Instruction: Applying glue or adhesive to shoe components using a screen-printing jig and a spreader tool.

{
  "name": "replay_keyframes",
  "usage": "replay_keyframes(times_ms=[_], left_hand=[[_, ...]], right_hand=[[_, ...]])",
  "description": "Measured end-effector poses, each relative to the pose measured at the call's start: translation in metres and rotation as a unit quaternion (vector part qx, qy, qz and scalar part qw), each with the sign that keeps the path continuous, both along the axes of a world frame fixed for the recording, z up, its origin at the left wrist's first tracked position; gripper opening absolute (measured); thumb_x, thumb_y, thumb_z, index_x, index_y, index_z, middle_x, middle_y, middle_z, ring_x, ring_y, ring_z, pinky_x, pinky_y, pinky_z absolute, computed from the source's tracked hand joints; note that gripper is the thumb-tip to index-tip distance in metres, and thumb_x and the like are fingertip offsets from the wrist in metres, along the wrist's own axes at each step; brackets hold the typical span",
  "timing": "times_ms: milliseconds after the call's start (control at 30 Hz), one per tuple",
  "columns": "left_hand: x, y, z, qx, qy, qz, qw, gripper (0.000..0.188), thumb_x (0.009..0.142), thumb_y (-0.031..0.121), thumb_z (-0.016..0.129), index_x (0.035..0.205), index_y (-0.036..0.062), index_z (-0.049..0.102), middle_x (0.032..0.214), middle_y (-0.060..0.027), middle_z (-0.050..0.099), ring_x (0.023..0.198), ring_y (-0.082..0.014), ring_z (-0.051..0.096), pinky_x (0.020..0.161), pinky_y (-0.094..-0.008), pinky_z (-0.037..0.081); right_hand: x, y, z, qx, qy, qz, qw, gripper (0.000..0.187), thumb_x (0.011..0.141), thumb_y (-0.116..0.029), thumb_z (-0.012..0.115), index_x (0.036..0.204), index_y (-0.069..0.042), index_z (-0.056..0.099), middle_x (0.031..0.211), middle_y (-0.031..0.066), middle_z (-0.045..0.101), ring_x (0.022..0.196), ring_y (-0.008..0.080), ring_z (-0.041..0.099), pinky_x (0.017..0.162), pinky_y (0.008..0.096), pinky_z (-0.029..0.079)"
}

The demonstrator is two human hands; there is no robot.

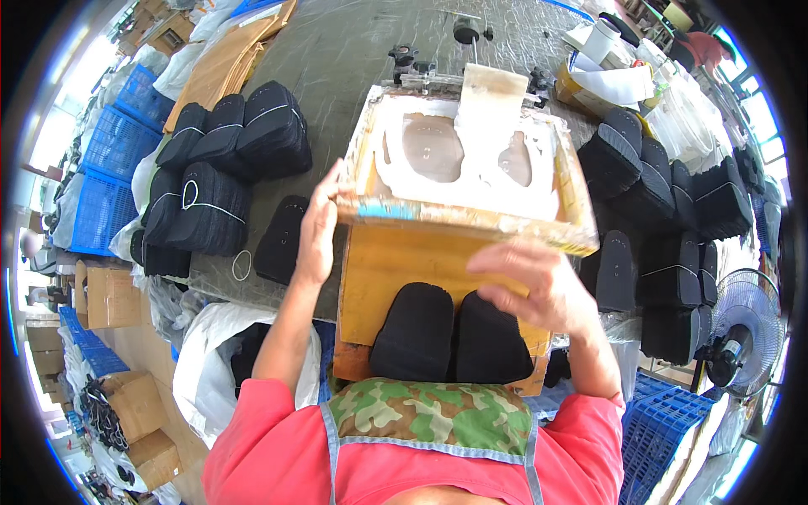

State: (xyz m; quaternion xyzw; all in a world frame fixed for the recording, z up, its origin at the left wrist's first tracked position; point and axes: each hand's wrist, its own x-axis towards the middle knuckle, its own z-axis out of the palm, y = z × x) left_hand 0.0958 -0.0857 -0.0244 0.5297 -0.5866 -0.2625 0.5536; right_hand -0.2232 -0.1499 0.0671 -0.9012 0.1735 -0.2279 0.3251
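One stiff-looking frame [471, 220], best held edgewise;
our left hand [316, 231] pinches its side; our right hand [539, 282] hovers, thumb spread from fingers.

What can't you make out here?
Head view:
Flat yellow board: far part hidden beneath the wooden-framed screen.
Right rounded black pad on the board: top corner covered by the right hand.
Dark contents of the white plastic bag: partly blocked by the left forearm.
Distant person in red: hands too small to tell.
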Motion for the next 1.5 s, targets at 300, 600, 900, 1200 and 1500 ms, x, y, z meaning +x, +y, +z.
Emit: replay_keyframes(times_ms=[300,600,900,1200,1500], left_hand=[[-0.018,-0.002,-0.064,0.032,-0.015,0.055,0.998,0.013,0.091,0.010,0.052,0.102,0.0047,0.056,0.153,-0.0225,0.034,0.138,-0.0279,0.039,0.107,-0.0375,0.033],[-0.013,0.005,-0.061,0.042,0.015,0.081,0.996,0.010,0.092,0.012,0.054,0.097,0.0040,0.057,0.152,-0.0208,0.038,0.120,-0.0237,0.054,0.096,-0.0348,0.042],[-0.021,-0.005,-0.065,0.033,0.052,0.054,0.997,0.011,0.093,0.012,0.053,0.099,0.0040,0.058,0.152,-0.0194,0.038,0.110,-0.0188,0.057,0.090,-0.0307,0.044],[-0.013,0.007,-0.066,0.056,0.020,0.075,0.995,0.011,0.092,0.011,0.053,0.101,0.0048,0.057,0.152,-0.0203,0.037,0.129,-0.0264,0.049,0.100,-0.0335,0.040],[-0.014,0.004,-0.061,0.046,0.007,0.073,0.996,0.012,0.092,0.012,0.053,0.100,0.0049,0.058,0.152,-0.0213,0.036,0.133,-0.0294,0.046,0.103,-0.0373,0.039]], right_hand=[[0.043,-0.194,-0.062,-0.317,0.077,-0.288,0.900,0.037,0.086,-0.015,0.063,0.122,-0.009,0.059,0.121,0.0110,0.059,0.118,0.0304,0.052,0.100,0.0472,0.037],[0.000,-0.074,-0.062,-0.201,0.088,-0.179,0.959,0.017,0.077,-0.002,0.065,0.092,-0.010,0.064,0.083,0.0076,0.062,0.084,0.0289,0.061,0.077,0.0401,0.047],[0.011,-0.153,-0.093,-0.245,0.048,-0.306,0.919,0.016,0.085,-0.010,0.060,0.100,-0.010,0.067,0.087,0.0126,0.065,0.087,0.0344,0.060,0.080,0.0446,0.046],[0.076,-0.087,-0.067,-0.007,0.127,-0.246,0.961,0.020,0.080,-0.016,0.065,0.098,-0.007,0.066,0.085,0.0160,0.068,0.081,0.0377,0.065,0.073,0.0442,0.052],[0.114,-0.118,-0.093,-0.207,0.015,-0.200,0.958,0.021,0.082,-0.002,0.062,0.101,-0.010,0.068,0.087,0.0114,0.068,0.081,0.0333,0.061,0.075,0.0439,0.049]])
